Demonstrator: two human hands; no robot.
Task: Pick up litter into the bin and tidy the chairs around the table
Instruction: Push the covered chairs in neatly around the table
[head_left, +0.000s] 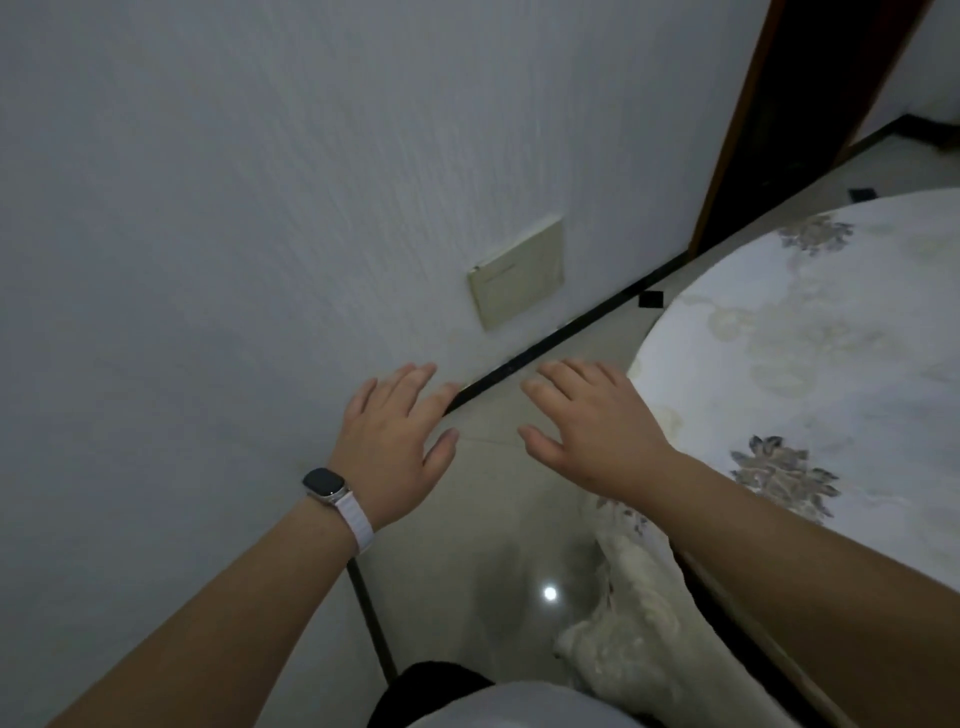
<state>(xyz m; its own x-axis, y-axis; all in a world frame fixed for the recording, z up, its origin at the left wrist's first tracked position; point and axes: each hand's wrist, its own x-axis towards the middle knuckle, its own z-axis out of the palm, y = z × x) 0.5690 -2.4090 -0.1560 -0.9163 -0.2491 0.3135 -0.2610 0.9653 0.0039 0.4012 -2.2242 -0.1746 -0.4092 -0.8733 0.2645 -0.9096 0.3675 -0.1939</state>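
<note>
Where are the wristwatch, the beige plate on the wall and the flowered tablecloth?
wristwatch (324, 482), head view, on its dark face at the left wrist.
wall plate (519, 273), head view, at the middle of the beige panel.
tablecloth (810, 332), head view, on a pale part of the tabletop cloth.

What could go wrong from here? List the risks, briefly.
1. The white floral tablecloth hangs in a bunch beside the right hand; an arm could snag it and drag it off the round table.
2. The glossy pale floor tiles look slick, so footing may slip.
3. Both the right and the left hand are open and empty, and no litter, bin or chair is in view.
</note>
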